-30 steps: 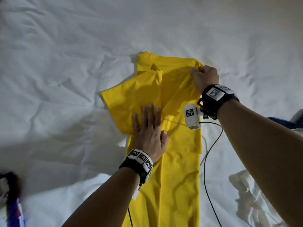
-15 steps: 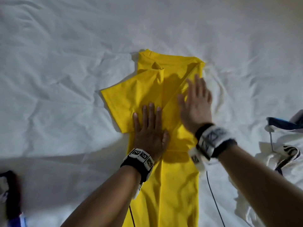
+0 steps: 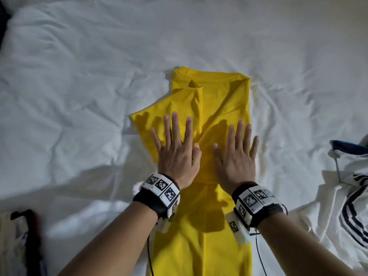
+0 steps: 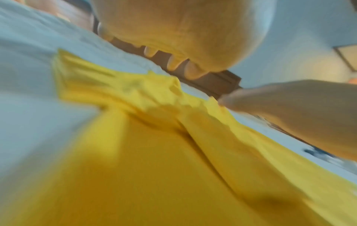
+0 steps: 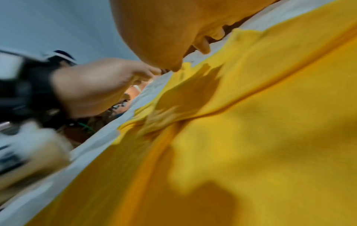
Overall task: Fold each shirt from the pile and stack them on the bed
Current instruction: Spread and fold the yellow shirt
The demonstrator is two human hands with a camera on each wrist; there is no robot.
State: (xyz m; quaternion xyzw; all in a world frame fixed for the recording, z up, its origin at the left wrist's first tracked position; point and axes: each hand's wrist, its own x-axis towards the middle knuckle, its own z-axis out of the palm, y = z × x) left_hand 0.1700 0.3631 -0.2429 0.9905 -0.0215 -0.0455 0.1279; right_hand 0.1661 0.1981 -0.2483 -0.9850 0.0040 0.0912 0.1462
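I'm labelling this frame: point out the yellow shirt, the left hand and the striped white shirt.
yellow shirt (image 3: 225, 92): head view, upper chest.
left hand (image 3: 176, 154): head view, back of hand.
striped white shirt (image 3: 346, 212): head view, striped part.

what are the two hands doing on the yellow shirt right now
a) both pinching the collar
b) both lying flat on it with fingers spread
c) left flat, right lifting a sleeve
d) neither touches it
b: in the head view the left hand and the right hand both lie palm down, fingers straight and spread, side by side on the yellow shirt.
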